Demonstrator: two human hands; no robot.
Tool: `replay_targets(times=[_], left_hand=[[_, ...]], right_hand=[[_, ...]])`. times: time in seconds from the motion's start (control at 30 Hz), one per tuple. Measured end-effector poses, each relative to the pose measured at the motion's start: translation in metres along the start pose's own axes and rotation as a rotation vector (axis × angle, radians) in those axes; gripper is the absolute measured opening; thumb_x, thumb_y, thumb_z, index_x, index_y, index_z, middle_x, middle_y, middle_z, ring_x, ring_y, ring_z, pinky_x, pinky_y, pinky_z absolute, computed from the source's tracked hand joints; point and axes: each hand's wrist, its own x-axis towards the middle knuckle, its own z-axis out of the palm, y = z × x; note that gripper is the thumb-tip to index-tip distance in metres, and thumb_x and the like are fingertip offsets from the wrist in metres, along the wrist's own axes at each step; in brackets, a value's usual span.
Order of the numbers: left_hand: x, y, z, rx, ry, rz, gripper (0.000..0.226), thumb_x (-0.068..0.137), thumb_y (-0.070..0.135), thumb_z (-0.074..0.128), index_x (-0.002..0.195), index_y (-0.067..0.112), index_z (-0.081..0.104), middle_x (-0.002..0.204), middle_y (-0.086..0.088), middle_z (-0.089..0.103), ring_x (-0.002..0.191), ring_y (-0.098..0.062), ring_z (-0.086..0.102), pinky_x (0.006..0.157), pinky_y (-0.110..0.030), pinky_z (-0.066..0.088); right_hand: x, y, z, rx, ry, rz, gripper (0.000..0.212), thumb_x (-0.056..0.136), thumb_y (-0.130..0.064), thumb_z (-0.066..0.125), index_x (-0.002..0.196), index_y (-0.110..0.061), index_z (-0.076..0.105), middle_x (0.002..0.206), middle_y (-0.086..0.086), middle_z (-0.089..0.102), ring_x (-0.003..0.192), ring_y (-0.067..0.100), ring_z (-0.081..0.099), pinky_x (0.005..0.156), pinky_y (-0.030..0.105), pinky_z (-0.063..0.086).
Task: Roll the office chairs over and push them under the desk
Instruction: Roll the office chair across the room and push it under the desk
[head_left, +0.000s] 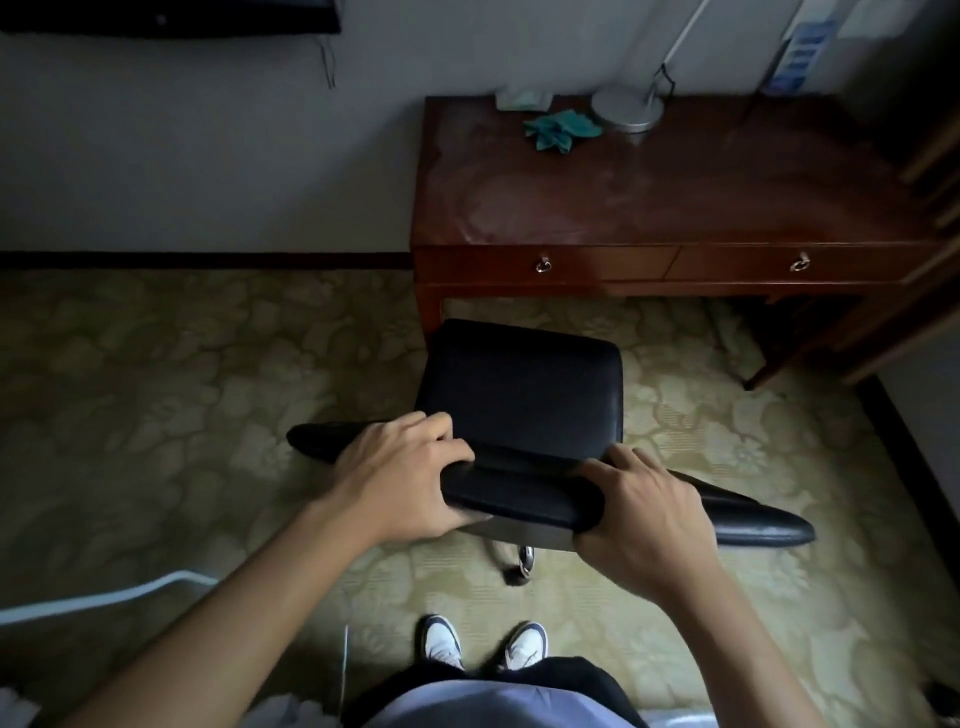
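Ahead of both hands stands the wooden desk, its surface carrying a lamp base and a crumpled green cloth at the far edge, with two drawers under the front rim. The knee space below looks open, though its left leg stands just beyond the seat's front left corner.

The office chair sits on the patterned carpet between the person and the desk, seat facing the opening but offset toward that left leg. Its black padded backrest lies right under the hands, armrests jutting out to either side.

The left hand is clamped on the left end of the backrest top, fingers curled over the front. The right hand is closed on the right end in the same way.

The chair probably rolls easily but with some drag on carpet; the padding is soft and likely a bit slick, so the firm top edge is the sensible hold. It seems to need steering rightward from the grip to clear the leg. A caster shows below the backrest, just ahead of the person's shoes.
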Motion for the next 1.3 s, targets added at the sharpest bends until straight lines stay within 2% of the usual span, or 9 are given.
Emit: replay_targets(times=[0.27,0.37,0.43,0.63,0.73,0.83,0.93,1.03,1.3], left_hand=[[0.018,-0.009,-0.001,-0.062,-0.012,-0.027,0.065,0.058,0.084,0.052,0.100,0.038,0.071,0.088,0.017,0.057,0.086,-0.008,0.057,0.070,-0.027,0.046],[0.029,-0.010,-0.002,-0.069,0.010,-0.011,0.065,0.058,0.083,0.053,0.101,0.038,0.070,0.087,0.017,0.058,0.087,-0.007,0.059,0.071,-0.027,0.047],[0.036,-0.008,-0.004,-0.088,0.002,0.008,0.063,0.060,0.082,0.053,0.101,0.037,0.070,0.087,0.016,0.058,0.087,-0.007,0.059,0.073,-0.026,0.046],[0.059,0.007,-0.006,-0.087,0.031,0.036,0.059,0.068,0.080,0.052,0.097,0.032,0.070,0.087,0.014,0.059,0.084,-0.009,0.059,0.070,-0.023,0.040],[0.073,0.023,-0.004,-0.078,0.047,0.035,0.061,0.070,0.080,0.048,0.095,0.029,0.071,0.086,0.011,0.061,0.081,-0.011,0.061,0.069,-0.026,0.045],[0.086,0.039,0.002,-0.082,0.069,0.009,0.058,0.070,0.078,0.050,0.092,0.029,0.072,0.082,0.011,0.061,0.077,-0.012,0.062,0.067,-0.028,0.048],[0.102,0.052,0.004,-0.071,0.089,-0.021,0.054,0.067,0.076,0.055,0.087,0.030,0.074,0.076,0.012,0.061,0.071,-0.011,0.063,0.061,-0.028,0.048],[0.121,0.064,0.003,-0.072,0.082,-0.059,0.055,0.066,0.078,0.053,0.088,0.032,0.074,0.077,0.014,0.060,0.074,-0.010,0.062,0.063,-0.027,0.049],[0.167,0.078,0.003,-0.051,0.114,-0.197,0.062,0.060,0.085,0.052,0.092,0.037,0.074,0.076,0.022,0.050,0.076,-0.004,0.058,0.061,-0.024,0.041]], right_hand=[[0.013,-0.004,-0.013,0.041,0.030,-0.009,0.045,0.047,-0.037,0.048,0.085,-0.033,0.072,0.072,-0.009,0.057,0.067,0.016,0.058,0.044,0.026,0.040],[0.022,-0.002,-0.020,0.053,0.033,0.005,0.041,0.045,-0.032,0.053,0.081,-0.034,0.072,0.065,-0.010,0.054,0.060,0.015,0.055,0.040,0.024,0.035],[0.028,0.002,-0.023,0.039,0.030,0.008,0.044,0.045,-0.032,0.051,0.084,-0.036,0.071,0.063,-0.010,0.051,0.059,0.014,0.054,0.040,0.023,0.033],[0.049,0.029,-0.034,-0.006,0.022,0.041,0.048,0.048,-0.035,0.045,0.088,-0.039,0.071,0.063,-0.014,0.050,0.063,0.013,0.056,0.043,0.027,0.043],[0.057,0.050,-0.039,-0.054,-0.015,0.055,0.049,0.049,-0.038,0.045,0.092,-0.040,0.069,0.068,-0.013,0.054,0.069,0.013,0.058,0.048,0.028,0.045],[0.066,0.071,-0.043,-0.069,-0.016,0.017,0.050,0.050,-0.041,0.042,0.092,-0.039,0.069,0.070,-0.012,0.055,0.069,0.015,0.058,0.048,0.026,0.041],[0.077,0.090,-0.049,-0.055,0.010,-0.044,0.046,0.051,-0.043,0.040,0.085,-0.036,0.070,0.065,-0.010,0.053,0.063,0.017,0.057,0.046,0.024,0.031],[0.087,0.111,-0.052,-0.016,0.011,-0.094,0.042,0.052,-0.046,0.039,0.078,-0.032,0.069,0.067,-0.008,0.057,0.062,0.020,0.057,0.047,0.024,0.028],[0.132,0.155,-0.063,-0.009,0.064,-0.294,0.028,0.051,-0.040,0.044,0.063,-0.025,0.064,0.055,-0.005,0.051,0.049,0.017,0.052,0.046,0.021,0.021]])
